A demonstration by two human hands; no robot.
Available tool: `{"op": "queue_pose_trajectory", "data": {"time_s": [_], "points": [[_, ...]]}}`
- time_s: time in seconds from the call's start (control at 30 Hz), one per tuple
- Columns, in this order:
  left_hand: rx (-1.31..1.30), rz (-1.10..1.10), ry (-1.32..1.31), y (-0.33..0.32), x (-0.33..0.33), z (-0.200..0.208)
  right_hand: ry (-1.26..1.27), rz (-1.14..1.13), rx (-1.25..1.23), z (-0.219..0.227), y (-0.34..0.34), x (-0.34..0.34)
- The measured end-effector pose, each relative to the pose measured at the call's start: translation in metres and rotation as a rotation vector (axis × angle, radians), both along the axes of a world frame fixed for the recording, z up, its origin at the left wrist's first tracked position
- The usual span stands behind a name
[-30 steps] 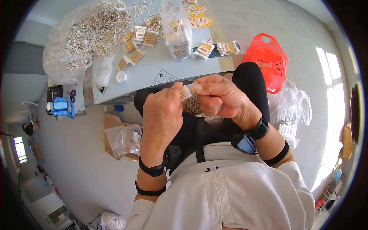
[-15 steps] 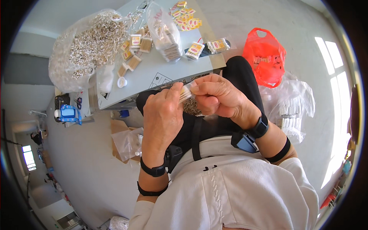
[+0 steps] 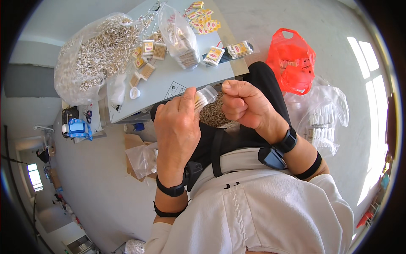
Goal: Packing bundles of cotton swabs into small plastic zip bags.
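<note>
My left hand [image 3: 178,122] is closed on a small clear plastic bag of cotton swabs [image 3: 200,100], pinched between thumb and fingers above my lap. A bit of yellow shows at the bag, and its clear end [image 3: 210,92] sticks out to the right. My right hand [image 3: 247,103] is just right of that end, apart from it. Its fingers are curled, with the thumb pressed on the index finger, and nothing shows in them. Below and between the hands, a mass of loose swabs [image 3: 213,113] lies at my lap, partly hidden.
On the grey table stand a big clear bag of loose swabs [image 3: 105,51], a bag of packed swabs [image 3: 182,42], bundled swabs [image 3: 160,51], swab packs [image 3: 214,55] and yellow cards [image 3: 205,21]. On the right are a red plastic bag [image 3: 292,63] and a clear bag of white packs [image 3: 321,116].
My right hand has let go of the clear end of the swab bag and moved a little to the right. My left hand still holds the bag, nearly in place.
</note>
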State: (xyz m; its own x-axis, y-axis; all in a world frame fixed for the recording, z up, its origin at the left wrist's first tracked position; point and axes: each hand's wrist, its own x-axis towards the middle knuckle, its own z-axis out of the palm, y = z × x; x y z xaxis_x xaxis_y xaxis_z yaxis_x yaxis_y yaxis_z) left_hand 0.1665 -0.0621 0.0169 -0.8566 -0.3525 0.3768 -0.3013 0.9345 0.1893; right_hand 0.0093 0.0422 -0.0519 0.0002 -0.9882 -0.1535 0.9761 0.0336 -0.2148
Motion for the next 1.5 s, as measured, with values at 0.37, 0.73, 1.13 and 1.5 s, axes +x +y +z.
{"op": "queue_pose_trajectory", "data": {"time_s": [0.37,0.73,1.13,1.5], "points": [[0.41,-0.008,0.073,0.001,-0.005,-0.012,1.038,-0.432,-0.029,0.01,0.001,-0.002],[0.359,0.034,0.033,0.002,-0.012,-0.017,0.508,-0.207,0.123,0.025,-0.003,0.005],[0.283,-0.021,-0.002,0.006,-0.011,-0.018,0.414,-0.105,0.051,0.014,-0.007,0.004],[0.244,-0.021,-0.026,0.006,-0.011,-0.019,0.488,-0.127,0.051,0.011,-0.006,0.004]]}}
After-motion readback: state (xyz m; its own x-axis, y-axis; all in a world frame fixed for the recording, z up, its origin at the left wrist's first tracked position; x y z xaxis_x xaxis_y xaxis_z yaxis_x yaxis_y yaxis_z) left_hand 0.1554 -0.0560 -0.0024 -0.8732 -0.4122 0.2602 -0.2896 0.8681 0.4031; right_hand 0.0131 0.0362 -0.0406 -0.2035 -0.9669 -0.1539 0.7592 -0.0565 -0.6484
